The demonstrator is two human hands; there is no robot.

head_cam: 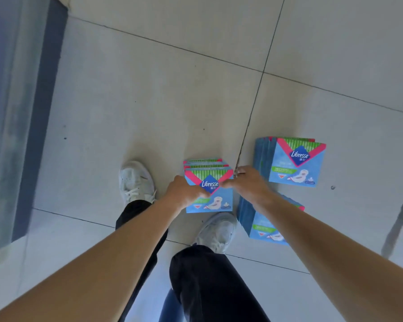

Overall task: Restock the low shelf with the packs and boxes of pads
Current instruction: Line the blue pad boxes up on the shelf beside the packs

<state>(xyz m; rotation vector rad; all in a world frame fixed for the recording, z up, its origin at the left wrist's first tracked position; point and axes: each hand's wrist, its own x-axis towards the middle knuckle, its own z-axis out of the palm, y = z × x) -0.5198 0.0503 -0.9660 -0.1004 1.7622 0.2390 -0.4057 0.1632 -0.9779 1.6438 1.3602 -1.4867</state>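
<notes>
"Libresse" on held packs (209, 184), floor stack (296, 161)

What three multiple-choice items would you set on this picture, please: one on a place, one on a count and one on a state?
1. Where do the packs not in hand lie?
A. on the floor, to the person's right
B. on a shelf
C. in a trolley

2. How many stacks do they form?
A. one
B. two
C. five

3. What holds the bundle of packs?
A. two hands
B. one hand
C. nothing

Answers:
1 A: the far stack and near stack rest on the tiles.
2 B: only those two show.
3 A: the left hand and right hand grip its sides.
</notes>
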